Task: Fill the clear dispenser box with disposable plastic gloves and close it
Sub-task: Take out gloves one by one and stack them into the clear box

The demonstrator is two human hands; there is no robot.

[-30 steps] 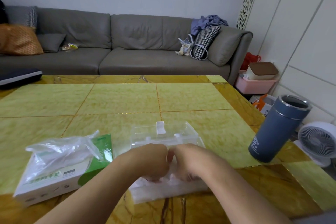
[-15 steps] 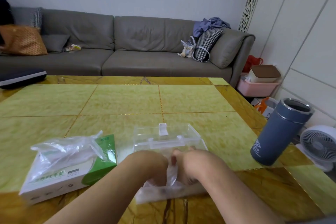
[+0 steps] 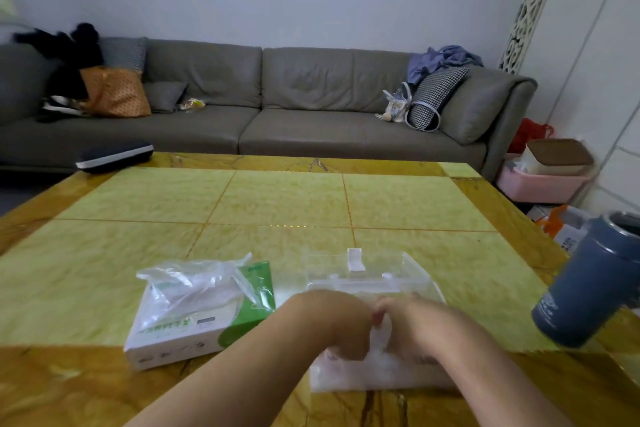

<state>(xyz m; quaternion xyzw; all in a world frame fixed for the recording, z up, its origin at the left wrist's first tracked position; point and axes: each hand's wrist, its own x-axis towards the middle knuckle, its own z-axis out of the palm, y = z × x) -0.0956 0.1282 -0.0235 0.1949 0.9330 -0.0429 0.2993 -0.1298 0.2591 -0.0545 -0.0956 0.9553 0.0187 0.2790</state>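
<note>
**Packing the gloves into the box**

Pressing the gloves down evenly is the step in hand, as I judge it. I have the left hand and the right hand side by side over the clear box, knuckles nearly touching. Both hands have the fingers curled down into the white plastic film; a tuft of it stands up between them. I read each hand as gripping the gloves, though the fingertips are hidden.

To do this well, I would:
- push the film flat toward both short ends, so no fold rides above the rim;
- keep loose film clear of the hinge line at the far side;
- release one hand only when the stack stays down.

The box sits at the near edge of the table, right of centre. Its long axis runs left to right, parallel to that edge. The opening faces up. The lid lies open on the far side, its white latch tab pointing away from me.

The glove carton lies just left of the box.
</note>
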